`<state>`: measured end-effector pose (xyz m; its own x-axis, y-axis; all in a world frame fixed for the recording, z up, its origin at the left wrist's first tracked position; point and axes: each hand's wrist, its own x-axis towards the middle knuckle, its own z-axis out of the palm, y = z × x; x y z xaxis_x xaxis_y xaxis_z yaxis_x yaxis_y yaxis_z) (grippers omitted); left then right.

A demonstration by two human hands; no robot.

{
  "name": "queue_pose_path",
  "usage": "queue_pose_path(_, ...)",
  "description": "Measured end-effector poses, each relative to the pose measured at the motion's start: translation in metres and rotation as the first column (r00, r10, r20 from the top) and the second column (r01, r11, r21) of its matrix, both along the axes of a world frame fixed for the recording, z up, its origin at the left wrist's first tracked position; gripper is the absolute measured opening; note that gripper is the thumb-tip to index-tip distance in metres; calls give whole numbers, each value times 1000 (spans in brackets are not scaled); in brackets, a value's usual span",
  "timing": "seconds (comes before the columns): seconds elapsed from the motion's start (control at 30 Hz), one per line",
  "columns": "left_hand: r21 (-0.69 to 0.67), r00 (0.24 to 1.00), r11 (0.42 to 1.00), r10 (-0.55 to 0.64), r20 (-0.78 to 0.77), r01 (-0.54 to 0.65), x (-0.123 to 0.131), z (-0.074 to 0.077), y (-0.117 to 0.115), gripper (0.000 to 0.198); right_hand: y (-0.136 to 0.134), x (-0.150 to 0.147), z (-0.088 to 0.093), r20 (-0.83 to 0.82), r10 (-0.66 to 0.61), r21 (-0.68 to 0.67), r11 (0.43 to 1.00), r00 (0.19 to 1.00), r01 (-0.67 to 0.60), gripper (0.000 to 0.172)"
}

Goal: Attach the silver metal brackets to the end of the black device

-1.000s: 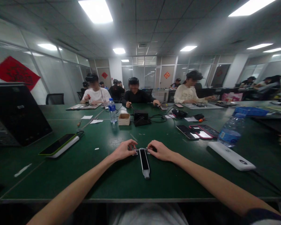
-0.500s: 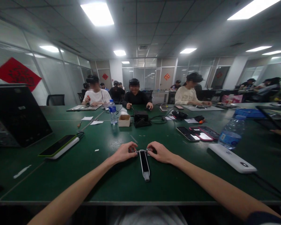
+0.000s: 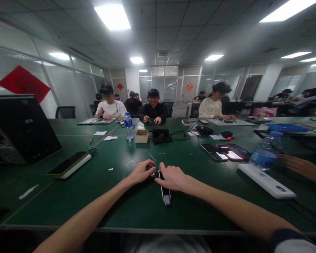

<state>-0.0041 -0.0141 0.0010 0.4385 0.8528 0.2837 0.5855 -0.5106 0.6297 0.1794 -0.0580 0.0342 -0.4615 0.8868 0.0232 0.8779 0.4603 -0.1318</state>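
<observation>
Two hands at work: left hand (image 3: 140,173) and right hand (image 3: 173,177), fingers (image 3: 150,165) closed narrow on a small dark fitting (image 3: 155,174) heading a slim black-and-white device (image 3: 165,195), green tabletop (image 3: 68,203) beneath.

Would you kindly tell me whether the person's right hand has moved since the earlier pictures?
Yes, leftward: the right hand now lies over the top of the slim black-and-white device, and stands farther from the long white rectangular slab.
</observation>
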Motion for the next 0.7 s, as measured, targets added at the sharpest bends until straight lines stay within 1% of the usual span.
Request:
queue_pose_path(0.07, 10, 1000, 1000, 4, 23, -5, 1, 3, -3, 22, 2, -3, 2, 10, -12, -23, 1000, 1000, 12, 43)
queue_pose_path(0.17, 30, 998, 999, 28, 53, -30, 2, 6, -5, 22, 6, -2, 4, -21, -18, -34, 999, 1000, 17, 36)
queue_pose_path(0.27, 56, 994, 997, 55, 96, -60, 1, 7, -4, 22, 14, 3, 5, -68, -40, -30, 999, 997, 38, 34)
queue_pose_path(0.33, 69, 991, 995, 66, 117, -74, 0, 6, -2, 22, 25, 11, 5, -99, -68, -25, 998, 993, 66, 33)
queue_pose_path(0.43, 72, 992, 993, 83, 96, -90, -1, 2, 0, 21, 51, 27, 5, -121, -153, 7, 988, 981, 155, 32)
queue_pose_path(0.53, 63, 998, 996, 54, 44, -57, -1, -2, 1, 19, 84, 49, 6, -110, -253, 35, 966, 961, 258, 35)
queue_pose_path(0.63, 58, 1000, 998, 12, 6, -12, -1, -5, 1, 20, 118, 72, 3, -105, -364, 68, 926, 926, 372, 40)
queue_pose_path(0.7, 60, 1000, 998, 2, -6, -2, -2, -6, 1, 20, 140, 86, -2, -109, -445, 49, 891, 889, 452, 43)
